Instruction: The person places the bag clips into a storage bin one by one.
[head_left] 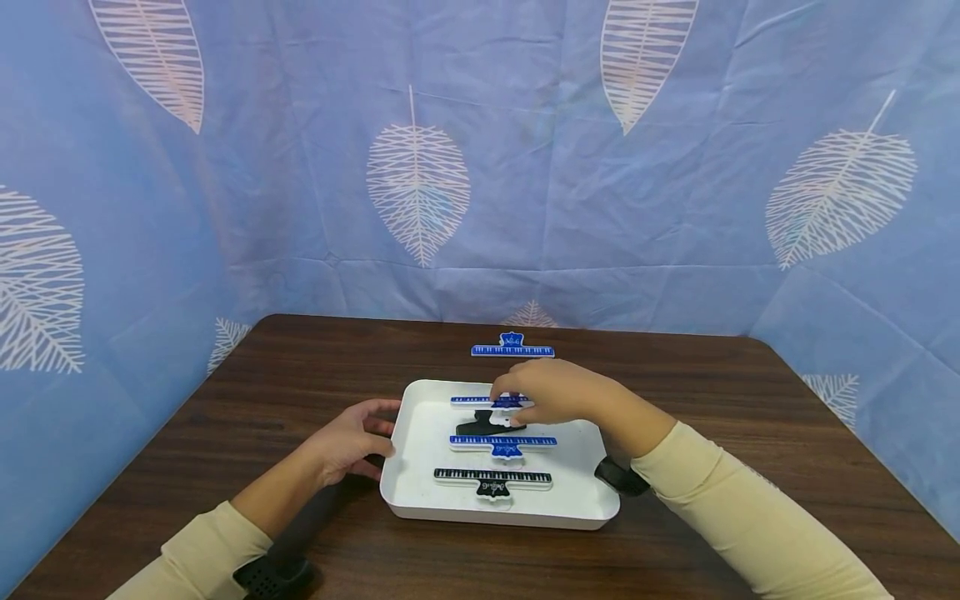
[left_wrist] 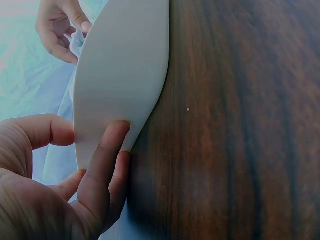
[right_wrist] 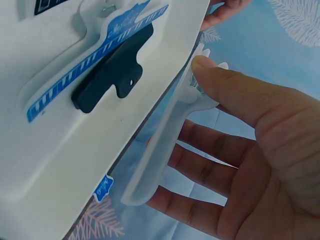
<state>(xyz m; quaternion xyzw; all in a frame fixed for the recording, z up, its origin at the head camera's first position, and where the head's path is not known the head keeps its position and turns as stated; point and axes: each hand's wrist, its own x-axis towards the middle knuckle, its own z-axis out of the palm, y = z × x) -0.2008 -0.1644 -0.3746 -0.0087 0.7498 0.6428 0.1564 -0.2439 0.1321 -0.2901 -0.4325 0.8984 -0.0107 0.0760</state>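
My right hand is above the far part of a white tray and grips a blue-and-white piano-key clip. In the right wrist view, the thumb presses on the handle of this clip, and the other fingers are behind it. At the tray's left side, my left hand touches the outer wall with its thumb and fingers spread. Inside the tray lie a dark clip, a blue keyboard-patterned clip and a black keyboard-patterned clip.
Another blue clip lies on the brown wooden table, beyond the tray near the far edge. Blue cloth with white leaf prints hangs behind the table and at its sides.
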